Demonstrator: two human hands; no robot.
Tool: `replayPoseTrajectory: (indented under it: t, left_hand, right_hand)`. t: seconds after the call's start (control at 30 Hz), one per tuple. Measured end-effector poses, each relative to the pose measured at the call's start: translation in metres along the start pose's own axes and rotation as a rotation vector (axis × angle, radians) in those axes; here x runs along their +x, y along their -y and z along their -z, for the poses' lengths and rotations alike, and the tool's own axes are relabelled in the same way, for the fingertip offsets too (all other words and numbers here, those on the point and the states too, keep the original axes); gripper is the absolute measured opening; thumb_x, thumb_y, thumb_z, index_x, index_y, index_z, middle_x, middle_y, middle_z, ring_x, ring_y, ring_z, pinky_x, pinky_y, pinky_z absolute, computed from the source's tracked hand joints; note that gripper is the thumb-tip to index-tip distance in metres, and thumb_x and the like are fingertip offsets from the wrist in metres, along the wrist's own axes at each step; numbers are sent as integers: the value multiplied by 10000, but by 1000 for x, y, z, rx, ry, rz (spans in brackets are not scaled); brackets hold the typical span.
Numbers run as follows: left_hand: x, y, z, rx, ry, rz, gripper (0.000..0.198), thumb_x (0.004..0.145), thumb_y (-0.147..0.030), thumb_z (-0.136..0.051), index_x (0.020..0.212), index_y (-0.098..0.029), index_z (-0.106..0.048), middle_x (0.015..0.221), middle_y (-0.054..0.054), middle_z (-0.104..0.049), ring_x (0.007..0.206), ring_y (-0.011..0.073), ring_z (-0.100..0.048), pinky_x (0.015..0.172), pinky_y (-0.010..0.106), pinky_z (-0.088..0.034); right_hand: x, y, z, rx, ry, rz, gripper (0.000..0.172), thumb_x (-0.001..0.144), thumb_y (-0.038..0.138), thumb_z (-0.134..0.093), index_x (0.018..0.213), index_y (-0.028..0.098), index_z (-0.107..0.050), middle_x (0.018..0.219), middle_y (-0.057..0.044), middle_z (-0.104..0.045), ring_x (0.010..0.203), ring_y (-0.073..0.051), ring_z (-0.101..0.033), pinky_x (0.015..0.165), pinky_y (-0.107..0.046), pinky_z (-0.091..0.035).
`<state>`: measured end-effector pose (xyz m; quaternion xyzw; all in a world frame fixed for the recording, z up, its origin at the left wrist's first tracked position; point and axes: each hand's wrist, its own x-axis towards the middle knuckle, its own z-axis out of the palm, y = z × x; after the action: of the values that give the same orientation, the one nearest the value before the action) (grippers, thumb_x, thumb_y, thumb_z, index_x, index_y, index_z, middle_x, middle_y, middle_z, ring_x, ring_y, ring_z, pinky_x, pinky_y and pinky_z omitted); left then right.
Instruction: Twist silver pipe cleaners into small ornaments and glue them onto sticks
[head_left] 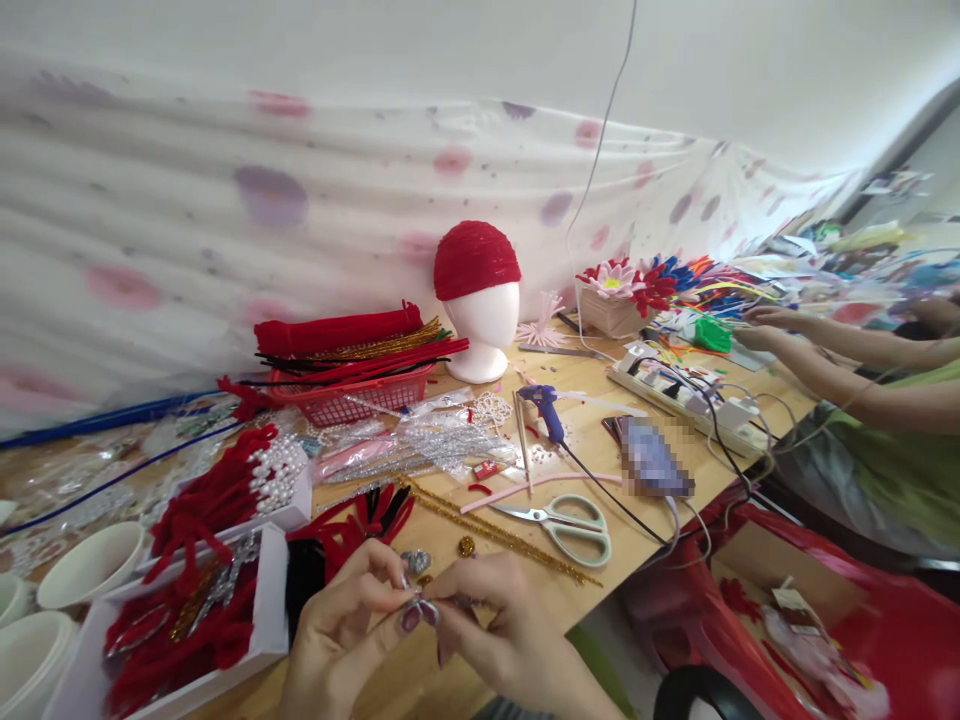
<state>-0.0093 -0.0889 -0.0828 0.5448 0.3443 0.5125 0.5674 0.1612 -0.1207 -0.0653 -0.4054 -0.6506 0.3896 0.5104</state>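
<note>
My left hand (pixel 356 625) and my right hand (pixel 491 620) meet over the front of the table, fingertips pinched together. Between them is a small silver glittery piece (pixel 417 603), perhaps coiled tinsel stem; the fingers cover most of it. Just beyond lie a silver coil (pixel 416 562) and a gold coil (pixel 466 546). Gold tinsel stems (pixel 510 540) stretch across the wood behind my hands. Scissors (pixel 574 528) with pale handles rest farther right. Red and black fuzzy stems (pixel 367 515) lie behind my left hand.
White boxes (pixel 270 610) of red fuzzy pieces and paper cups (pixel 94 565) stand left. Behind are a red basket (pixel 352 395), a foam head (pixel 484 325) in red, and a blue glue gun (pixel 546 412). A phone (pixel 652 458) and power strip (pixel 690 405) sit right, near a co-worker's arms (pixel 847 355).
</note>
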Motion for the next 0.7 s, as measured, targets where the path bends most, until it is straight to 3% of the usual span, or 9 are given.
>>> replayPoseTrajectory:
  t: [0.1, 0.2, 0.33, 0.43, 0.53, 0.7]
  left_hand:
    - [1, 2, 7, 90, 82, -11, 210, 817, -375, -801, 670, -240, -735, 801, 12, -620, 761, 173, -655, 733, 262, -529]
    - [2, -2, 15, 303, 215, -108, 103, 879, -245, -715, 785, -263, -752, 816, 13, -655, 778, 176, -683, 711, 238, -545]
    - [5, -11, 22, 644, 341, -276, 167, 879, -145, -648, 907, -275, -748, 869, 17, -687, 811, 173, -704, 747, 234, -554]
    - [6, -15, 22, 828, 391, -366, 191, 869, -107, -609, 877, -257, -726, 852, 27, -691, 819, 188, -696, 749, 260, -556]
    - [6, -15, 19, 869, 374, -450, 193, 863, -82, -602, 820, -248, -690, 785, 13, -672, 777, 185, -671, 767, 283, -542]
    - [4, -18, 14, 674, 195, -449, 240, 851, -51, -610, 859, -280, -681, 803, -23, -662, 771, 163, -658, 842, 276, -515]
  right_hand:
    - [1, -1, 4, -23, 2, 33, 155, 915, 222, -625, 852, 175, -759, 506, 21, -634, 437, -97, -533, 510, -191, -413]
    - [3, 2, 14, -96, 94, 56, 166, 888, 170, -586, 845, 173, -747, 512, 26, -617, 432, -94, -499, 495, -192, -398]
    - [7, 6, 27, -275, 244, 102, 192, 844, 126, -554, 835, 160, -742, 584, -3, -644, 498, -107, -497, 515, -215, -367]
    - [10, 8, 31, -401, 336, 121, 207, 848, 130, -537, 841, 165, -742, 598, -2, -640, 520, -112, -478, 522, -233, -332]
    - [10, 10, 32, -459, 331, 90, 196, 866, 147, -547, 850, 168, -742, 594, 0, -634, 523, -112, -479, 519, -233, -315]
    - [8, 11, 25, -301, 222, 11, 163, 882, 146, -582, 858, 157, -743, 595, 1, -638, 509, -99, -501, 501, -185, -354]
